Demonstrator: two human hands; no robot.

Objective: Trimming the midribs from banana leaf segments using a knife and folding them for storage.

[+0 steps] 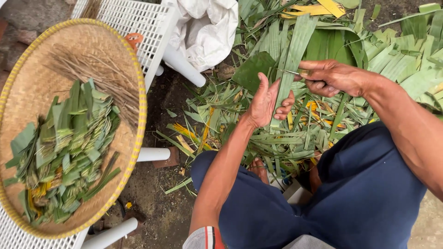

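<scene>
A wide heap of cut green leaf strips (392, 60) covers the ground ahead of the seated person, with yellowed pieces mixed in; to the left a round woven tray (32, 78) with a yellow rim rests on a white plastic lattice rack (134, 23), carrying a pile of folded leaf pieces (64, 147) and a bundle of thin dry sticks (99, 74); a crumpled white sack (205, 27) lies beyond the rack; the person's knees in dark blue shorts (364, 193) fill the lower right; a long green leaf strip (293, 55) stands upright between the hands, above the heap; the left hand (267, 101) is closed around its lower end, thumb raised; the right hand (330, 78) is pinched shut on a thin stick (290, 72) whose tip meets the strip's edge
</scene>
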